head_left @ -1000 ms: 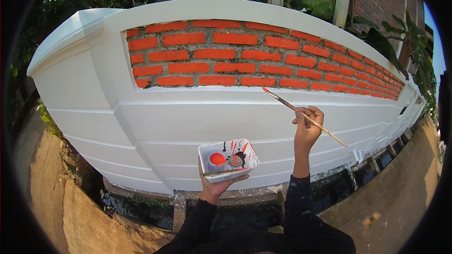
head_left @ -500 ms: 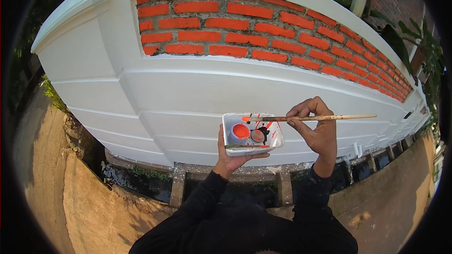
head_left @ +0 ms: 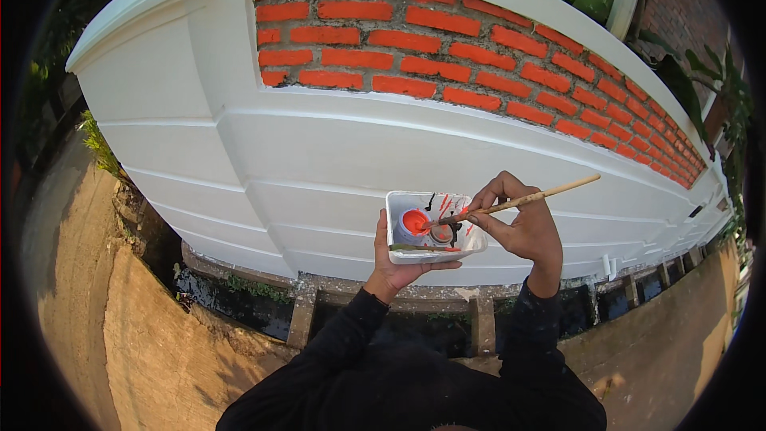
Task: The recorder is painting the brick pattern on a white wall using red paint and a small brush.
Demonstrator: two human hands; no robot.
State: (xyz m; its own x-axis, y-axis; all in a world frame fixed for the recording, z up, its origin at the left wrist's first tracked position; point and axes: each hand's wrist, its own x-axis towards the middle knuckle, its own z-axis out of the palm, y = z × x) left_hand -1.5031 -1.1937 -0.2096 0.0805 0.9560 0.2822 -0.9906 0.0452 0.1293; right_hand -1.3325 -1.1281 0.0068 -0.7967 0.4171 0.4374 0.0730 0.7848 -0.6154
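My left hand (head_left: 392, 273) grips a white plastic tub (head_left: 477, 246) from below and from its left side. Inside the tub stands a small pot of orange-red paint (head_left: 414, 222), beside a second, greyish round pot (head_left: 441, 233) with dark smears around it. Along the tub's near rim lies a thin green stick-like tool (head_left: 411, 248). Between the fingertips of my right hand (head_left: 523, 219) is a paintbrush (head_left: 550, 191) with a wooden handle. It slants down to the left, its bristle end at the orange paint. Orange streaks mark the tub's inner wall.
Ahead runs a white wall (head_left: 319, 152) with a recessed panel of orange-painted bricks (head_left: 423, 66) and grey mortar. At its foot lies a drainage ditch (head_left: 383, 327) with dark water, crossed by concrete bars (head_left: 483, 323). Brown paved ground (head_left: 175, 327) is on the near side.
My right hand has tilted the paintbrush and lowered its bristles from above the tub to the orange paint. The wall has shifted slightly right in view; my left hand still holds the tub.
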